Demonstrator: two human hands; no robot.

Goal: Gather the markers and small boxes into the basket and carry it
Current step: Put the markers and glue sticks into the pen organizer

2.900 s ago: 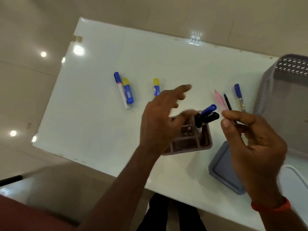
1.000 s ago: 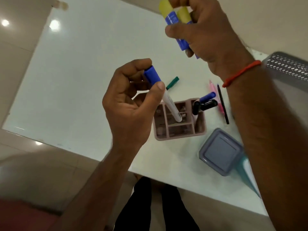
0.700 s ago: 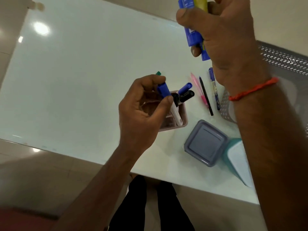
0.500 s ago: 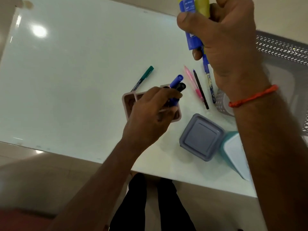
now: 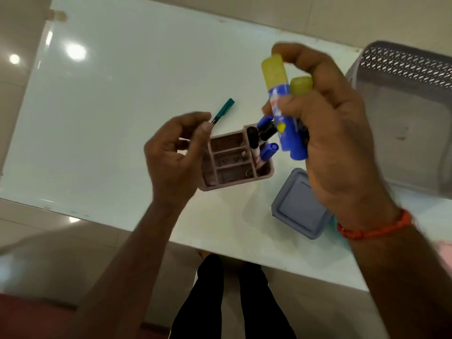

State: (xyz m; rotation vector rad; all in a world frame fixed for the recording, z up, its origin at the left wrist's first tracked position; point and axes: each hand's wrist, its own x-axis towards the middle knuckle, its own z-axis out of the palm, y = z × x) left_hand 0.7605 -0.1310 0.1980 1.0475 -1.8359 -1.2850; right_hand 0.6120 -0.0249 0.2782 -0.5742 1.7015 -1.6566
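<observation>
Head cam: right hand point(image 5: 342, 148) grips two yellow-capped blue sticks point(image 5: 281, 113) above the pink organizer point(image 5: 234, 162), which holds markers point(image 5: 266, 152) in its right slot. Left hand point(image 5: 173, 155) half curled, empty, w/ fingertips by a green pen point(image 5: 223, 110). Grey basket point(image 5: 406, 113) far right; grey box point(image 5: 298, 204) near right on the table point(image 5: 110, 106).

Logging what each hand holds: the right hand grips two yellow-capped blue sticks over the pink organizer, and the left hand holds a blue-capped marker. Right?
Not quite. The head view shows the left hand empty, open beside the pink organizer. The right hand does grip the two yellow-capped blue sticks above it.
</observation>
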